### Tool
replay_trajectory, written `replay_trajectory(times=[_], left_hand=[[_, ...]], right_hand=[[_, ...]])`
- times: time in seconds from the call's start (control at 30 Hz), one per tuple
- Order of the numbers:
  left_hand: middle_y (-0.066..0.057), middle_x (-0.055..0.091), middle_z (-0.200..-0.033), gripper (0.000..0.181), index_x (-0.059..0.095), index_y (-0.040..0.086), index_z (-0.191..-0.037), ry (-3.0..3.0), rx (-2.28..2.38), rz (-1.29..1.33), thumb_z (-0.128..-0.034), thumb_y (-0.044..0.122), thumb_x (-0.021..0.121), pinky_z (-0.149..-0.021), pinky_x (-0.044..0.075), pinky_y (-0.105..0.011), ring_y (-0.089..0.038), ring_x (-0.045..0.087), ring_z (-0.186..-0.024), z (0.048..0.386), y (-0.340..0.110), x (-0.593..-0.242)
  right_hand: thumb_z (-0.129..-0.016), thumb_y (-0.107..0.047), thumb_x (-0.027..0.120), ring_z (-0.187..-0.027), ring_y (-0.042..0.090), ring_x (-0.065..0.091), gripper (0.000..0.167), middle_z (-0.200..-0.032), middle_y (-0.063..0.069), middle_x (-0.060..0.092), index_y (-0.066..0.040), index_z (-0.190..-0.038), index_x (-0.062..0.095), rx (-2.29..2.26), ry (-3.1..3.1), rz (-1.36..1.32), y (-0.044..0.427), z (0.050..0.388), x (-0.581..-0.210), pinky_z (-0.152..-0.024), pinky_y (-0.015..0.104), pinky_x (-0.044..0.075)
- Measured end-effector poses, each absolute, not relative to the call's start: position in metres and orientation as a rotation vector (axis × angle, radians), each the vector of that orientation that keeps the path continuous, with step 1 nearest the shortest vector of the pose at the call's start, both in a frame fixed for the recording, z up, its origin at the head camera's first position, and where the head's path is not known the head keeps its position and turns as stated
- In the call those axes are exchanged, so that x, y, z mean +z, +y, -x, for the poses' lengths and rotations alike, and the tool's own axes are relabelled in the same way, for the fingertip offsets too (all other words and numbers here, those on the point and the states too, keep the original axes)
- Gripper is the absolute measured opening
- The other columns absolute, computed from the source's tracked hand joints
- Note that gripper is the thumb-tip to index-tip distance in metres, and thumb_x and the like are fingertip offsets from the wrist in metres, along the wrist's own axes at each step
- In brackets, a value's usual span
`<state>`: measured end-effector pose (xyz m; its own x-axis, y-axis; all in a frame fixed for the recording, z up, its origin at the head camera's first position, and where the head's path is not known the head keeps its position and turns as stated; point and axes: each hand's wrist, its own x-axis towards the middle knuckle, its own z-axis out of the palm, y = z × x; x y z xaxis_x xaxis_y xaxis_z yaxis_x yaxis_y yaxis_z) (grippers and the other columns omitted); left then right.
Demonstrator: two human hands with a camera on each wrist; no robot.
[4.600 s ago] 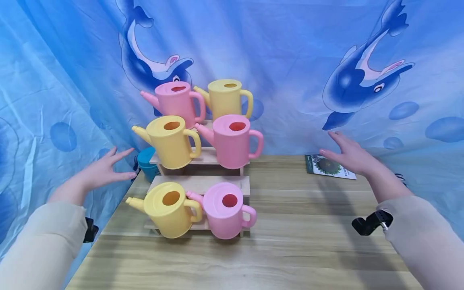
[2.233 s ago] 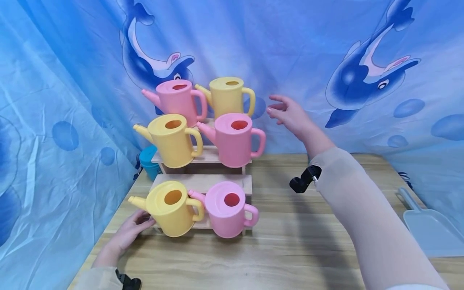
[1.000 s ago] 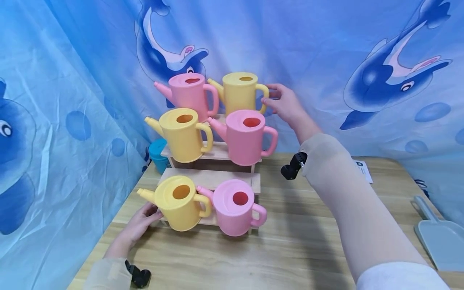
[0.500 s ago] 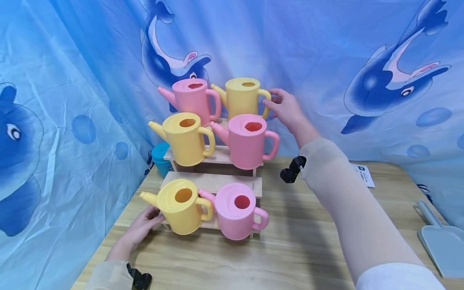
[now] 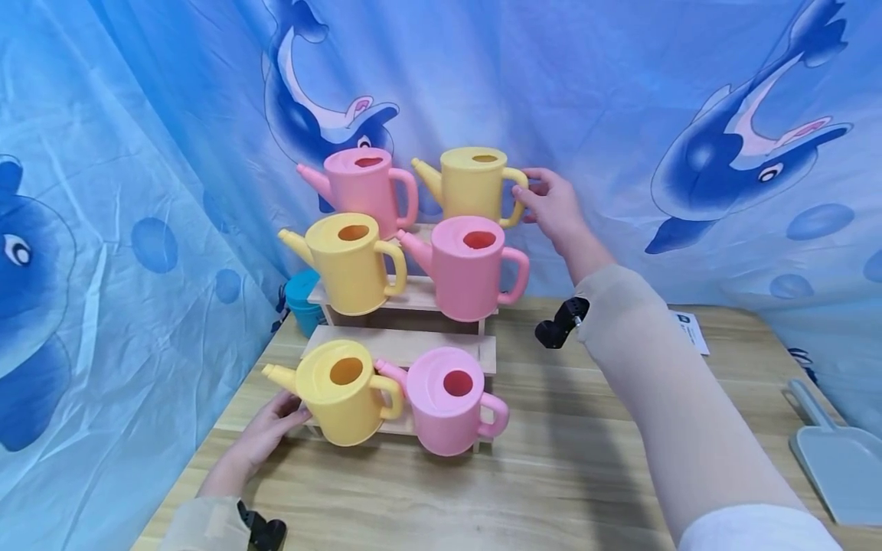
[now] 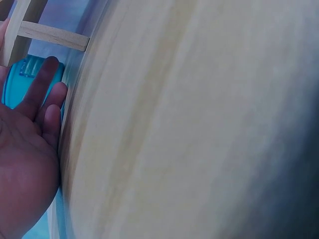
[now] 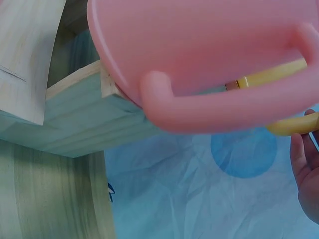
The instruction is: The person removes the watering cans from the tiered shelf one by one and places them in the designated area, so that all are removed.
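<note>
At the top of a stepped wooden stand (image 5: 400, 348), my right hand (image 5: 556, 210) pinches the handle of a yellow watering can (image 5: 472, 187). Left of it stands a pink watering can (image 5: 361, 191). A second yellow can (image 5: 347, 268) and a second pink can (image 5: 468, 275) share the middle step. On the bottom step are another yellow can (image 5: 341, 402) and a lighter pink can (image 5: 448, 405). My left hand (image 5: 262, 436) holds the stand's lower left end; in the left wrist view its outer fingers (image 6: 42, 84) extend past the wood.
A teal container (image 5: 303, 298) stands behind the stand's left side. On the table's right lie a grey dustpan (image 5: 844, 467) and a printed packet (image 5: 691, 330), partly hidden by my right sleeve. A blue dolphin curtain (image 5: 551, 92) hangs close behind.
My hands came in from both sides; the left took the stand's end, the right took the top yellow can's handle. That can has shifted slightly right, away from the pink one.
</note>
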<state>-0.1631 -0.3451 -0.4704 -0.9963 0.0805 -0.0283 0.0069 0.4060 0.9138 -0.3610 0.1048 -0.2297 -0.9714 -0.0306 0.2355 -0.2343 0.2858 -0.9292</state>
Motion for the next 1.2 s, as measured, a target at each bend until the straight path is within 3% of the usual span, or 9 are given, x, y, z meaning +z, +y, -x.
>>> replay_trajectory(times=[0.23,0.47,0.63,0.73,0.97,1.2], left_hand=[[-0.026,0.035,-0.141,0.055,0.032,0.000,-0.141,2.586,1.654,-0.094,-0.0960,0.022,0.054,-0.099,0.032,-0.045,-0.039,0.030,-0.128,0.166,-0.344,-0.471],[-0.027,0.032,-0.143,0.058,0.030,0.001,-0.143,2.565,1.656,-0.067,-0.0957,0.024,0.054,-0.102,0.030,-0.046,-0.042,0.027,-0.131,0.167,-0.343,-0.472],[-0.028,0.031,-0.143,0.059,0.028,0.000,-0.143,2.548,1.671,-0.080,-0.0957,0.024,0.054,-0.103,0.029,-0.048,-0.043,0.026,-0.131,0.170,-0.342,-0.472],[-0.029,0.029,-0.143,0.059,0.028,0.000,-0.143,2.535,1.689,-0.086,-0.0959,0.023,0.054,-0.103,0.021,-0.059,-0.044,0.024,-0.131,0.171,-0.341,-0.471],[-0.028,0.032,-0.142,0.057,0.029,-0.001,-0.142,2.576,1.637,-0.081,-0.0969,0.024,0.052,-0.102,0.025,-0.055,-0.042,0.026,-0.130,0.168,-0.341,-0.469],[-0.031,0.026,-0.144,0.061,0.024,-0.002,-0.145,2.562,1.634,-0.046,-0.0966,0.023,0.053,-0.103,0.021,-0.059,-0.045,0.023,-0.131,0.165,-0.344,-0.468]], right_hand=[[-0.091,-0.031,0.060,-0.108,0.022,0.056,0.046,-0.122,0.010,0.056,-0.017,-0.134,0.049,1.808,-2.336,-0.213,0.120,0.359,-0.230,-0.086,0.039,0.048],[-0.094,-0.025,0.056,-0.109,0.029,0.054,0.041,-0.115,0.010,0.056,-0.014,-0.133,0.049,1.839,-2.247,-0.196,0.135,0.356,-0.236,-0.084,0.037,0.048],[-0.094,-0.028,0.054,-0.103,0.025,0.054,0.039,-0.108,0.005,0.057,-0.016,-0.131,0.050,1.825,-2.189,-0.159,0.148,0.352,-0.240,-0.081,0.034,0.045],[-0.095,-0.029,0.054,-0.097,0.020,0.053,0.038,-0.104,0.004,0.056,-0.015,-0.130,0.050,1.801,-2.160,-0.154,0.155,0.351,-0.243,-0.079,0.032,0.044],[-0.096,-0.028,0.052,-0.094,0.015,0.053,0.037,-0.104,0.003,0.056,-0.014,-0.130,0.049,1.716,-2.157,-0.135,0.173,0.345,-0.247,-0.079,0.030,0.044],[-0.096,-0.027,0.051,-0.094,0.014,0.054,0.038,-0.102,0.004,0.056,-0.011,-0.130,0.049,1.660,-2.206,-0.132,0.185,0.338,-0.262,-0.080,0.027,0.045]])
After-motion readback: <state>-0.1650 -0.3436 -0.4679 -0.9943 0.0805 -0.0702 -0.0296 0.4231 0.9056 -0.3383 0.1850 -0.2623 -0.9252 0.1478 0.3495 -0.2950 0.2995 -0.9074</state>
